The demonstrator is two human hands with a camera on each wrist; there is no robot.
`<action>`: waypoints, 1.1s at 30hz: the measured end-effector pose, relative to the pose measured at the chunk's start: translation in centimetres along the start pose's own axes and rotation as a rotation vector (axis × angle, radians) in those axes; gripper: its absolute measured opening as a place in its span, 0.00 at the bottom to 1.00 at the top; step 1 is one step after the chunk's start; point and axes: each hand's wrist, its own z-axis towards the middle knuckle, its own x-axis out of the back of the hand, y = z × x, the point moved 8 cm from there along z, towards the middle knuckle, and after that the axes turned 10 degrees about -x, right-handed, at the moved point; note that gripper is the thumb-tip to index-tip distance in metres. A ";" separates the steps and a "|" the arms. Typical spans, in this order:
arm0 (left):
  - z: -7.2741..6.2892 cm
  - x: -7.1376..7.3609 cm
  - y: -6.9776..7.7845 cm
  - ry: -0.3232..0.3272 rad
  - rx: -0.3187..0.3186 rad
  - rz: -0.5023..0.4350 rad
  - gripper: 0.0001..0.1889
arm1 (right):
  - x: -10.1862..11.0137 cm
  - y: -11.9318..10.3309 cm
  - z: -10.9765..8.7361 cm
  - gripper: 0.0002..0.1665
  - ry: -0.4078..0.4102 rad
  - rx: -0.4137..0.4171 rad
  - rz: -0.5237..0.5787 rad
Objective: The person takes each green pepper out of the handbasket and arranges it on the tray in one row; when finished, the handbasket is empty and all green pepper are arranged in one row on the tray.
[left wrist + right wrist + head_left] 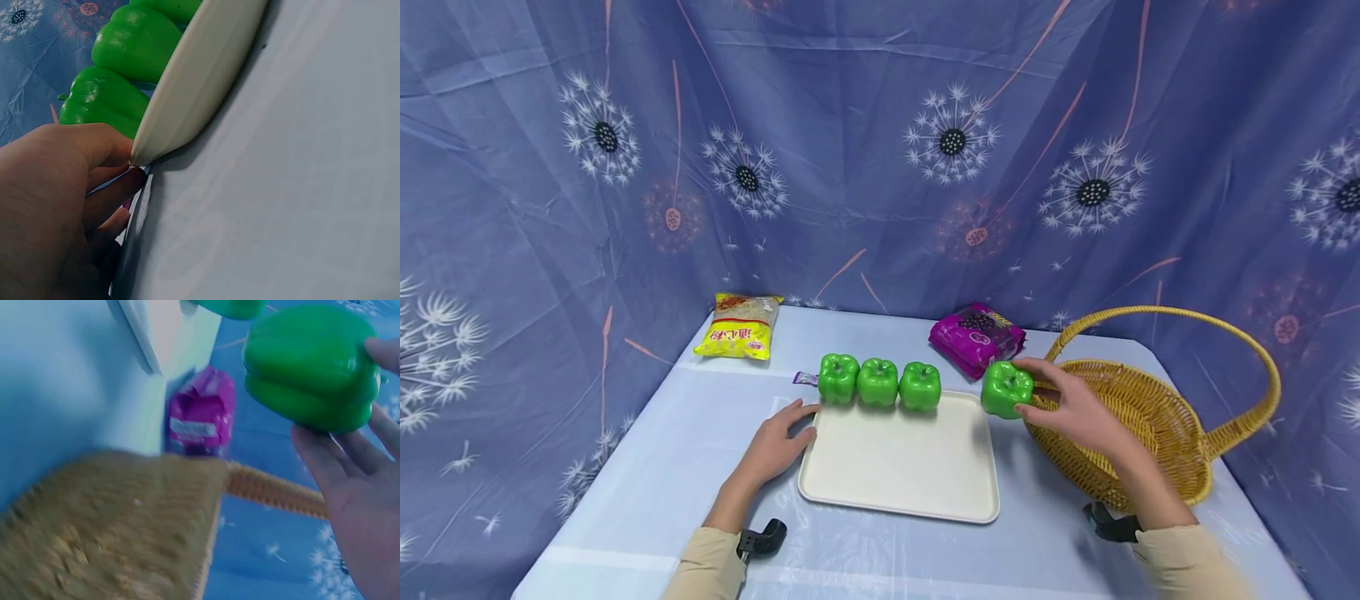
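Note:
My right hand [1071,408] holds a green bell pepper [1006,388] between thumb and fingers, over the gap between the tray's right edge and the basket. In the right wrist view that pepper [312,365] is lifted, with the fingertips against its side. The left hand [780,439] rests at the left rim of a white tray [898,467], its thumb and fingers right at the edge in the left wrist view. Three more green bell peppers [877,382] stand in a row along the tray's far edge.
A yellow wicker basket [1191,446] with a tall handle stands at the right. Behind the tray lie a purple packet [977,338] and, far left, a yellow bag [741,327]. A small purple sachet [806,379] lies beside the leftmost pepper. Patterned cloth hangs behind.

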 end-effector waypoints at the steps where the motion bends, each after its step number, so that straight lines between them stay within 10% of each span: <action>1: 0.0 0.0 0.0 0.001 0.003 0.000 0.21 | -0.3 0.1 0.2 0.39 0.005 -0.003 0.010; 15: -0.1 -0.2 -0.3 0.002 -0.013 0.000 0.21 | -4.1 -0.2 2.1 0.37 0.036 -0.036 0.031; 33: 0.1 0.0 -0.1 0.007 -0.019 0.015 0.21 | -6.8 5.0 5.4 0.39 0.063 -0.066 0.032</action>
